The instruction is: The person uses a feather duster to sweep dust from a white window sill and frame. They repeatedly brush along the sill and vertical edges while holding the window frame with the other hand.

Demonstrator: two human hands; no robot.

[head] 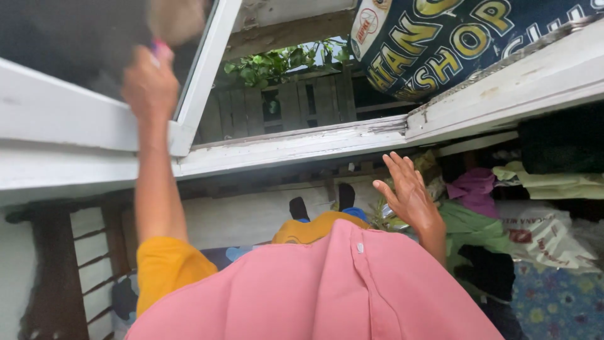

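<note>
Fingers of the left hand [150,85] curl around a small pink object [161,48], blurred, pressed against the open window's glass pane [75,38]. It looks light and easily pinched. The right hand [408,192] hangs spread and empty below the white window frame [296,145].

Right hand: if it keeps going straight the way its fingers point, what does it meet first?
The right hand is open, fingers aimed up toward the white window frame. That painted rail looks like the first thing in line, though the gap between them is hard to judge from this view.
</note>
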